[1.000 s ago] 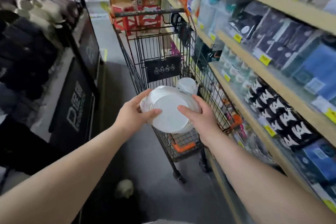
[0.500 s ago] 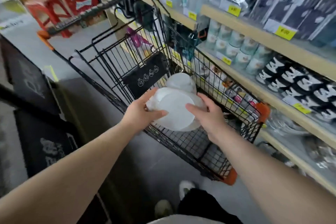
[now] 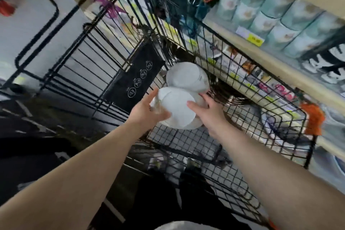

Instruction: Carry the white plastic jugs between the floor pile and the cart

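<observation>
Lowering a wrapped pack of white plates (image 3: 177,112) into a black wire cart (image 3: 242,117), left hand (image 3: 147,112) and right hand (image 3: 207,114) clasping it from either side, thumbs across its round face. Pack's long axis pointing toward 12 o'clock, flat end facing the camera, above the cart's floor. Next, likely: easing it down, then releasing. Shelf (image 3: 261,56) at 2 o'clock.

Two bare hands hold a wrapped stack of white plates (image 3: 177,110) over a black wire cart (image 3: 233,129): left hand (image 3: 147,112) grips one side, right hand (image 3: 207,112) the other. A second white stack (image 3: 186,78) touches it behind. Shelves (image 3: 261,56) of goods stand just beside.
</observation>
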Demonstrator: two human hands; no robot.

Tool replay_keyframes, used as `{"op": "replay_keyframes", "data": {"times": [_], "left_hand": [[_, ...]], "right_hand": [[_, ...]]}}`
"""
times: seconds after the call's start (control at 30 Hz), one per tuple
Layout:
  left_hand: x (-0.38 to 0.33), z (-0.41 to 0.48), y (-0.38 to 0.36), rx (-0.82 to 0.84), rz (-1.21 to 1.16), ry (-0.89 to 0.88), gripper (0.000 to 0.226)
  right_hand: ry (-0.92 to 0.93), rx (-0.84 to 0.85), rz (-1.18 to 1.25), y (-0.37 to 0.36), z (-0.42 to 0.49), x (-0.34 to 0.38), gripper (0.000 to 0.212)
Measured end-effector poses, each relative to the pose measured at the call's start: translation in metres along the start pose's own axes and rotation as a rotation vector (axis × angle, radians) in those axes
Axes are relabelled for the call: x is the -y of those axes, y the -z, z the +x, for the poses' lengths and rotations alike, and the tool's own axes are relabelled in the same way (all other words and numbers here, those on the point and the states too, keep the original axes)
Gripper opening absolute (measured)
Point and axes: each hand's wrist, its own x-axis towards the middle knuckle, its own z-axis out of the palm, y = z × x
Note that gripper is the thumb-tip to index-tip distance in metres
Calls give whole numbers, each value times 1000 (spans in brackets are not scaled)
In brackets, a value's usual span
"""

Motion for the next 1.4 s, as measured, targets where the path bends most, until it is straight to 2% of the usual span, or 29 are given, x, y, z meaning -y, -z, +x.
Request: {"op": "replay_keyframes", "data": {"times": [0.1, 0.2, 0.27, 0.33, 0.43, 0.6, 0.73, 0.87, 0.97, 1.03, 1.2, 1.4], "left_hand": [[10, 40, 2, 62, 72, 24, 100], [19, 75, 2, 127, 306, 6, 115], [26, 91, 1, 166, 330, -8, 121], [32, 104, -2, 185, 326, -54, 123], [40, 122, -9, 212, 336, -122, 123], [48, 139, -18, 225, 348, -124, 117], [39, 137, -18, 218, 479, -176, 106], [11, 112, -11, 224, 582, -262, 79], [-26, 77, -13, 266, 534, -322, 60], [-55, 49, -21, 310, 504, -425, 51], [-118, -24, -65, 469, 441, -714, 45], [-178, -115, -169, 635, 464, -906, 40]], "right_hand": [[-69, -50, 13, -17, 28, -14, 85], [-127, -111, 60, -35, 50, -28, 87], [-170, -140, 108, -46, 63, -37, 95], [-171, -183, 127, -54, 76, -43, 90], [-166, -239, 140, -62, 93, -51, 79], [-166, -278, 187, -64, 94, -66, 79], [-99, -306, 31, -63, 81, -54, 62], [-110, -338, 0, -54, 39, -27, 55], [-87, -434, -7, -31, -10, -5, 45], [-74, -514, 11, -9, -49, 4, 40], [19, -713, 35, 59, -151, 6, 38], [69, -949, 181, 157, -259, -36, 30]]}}
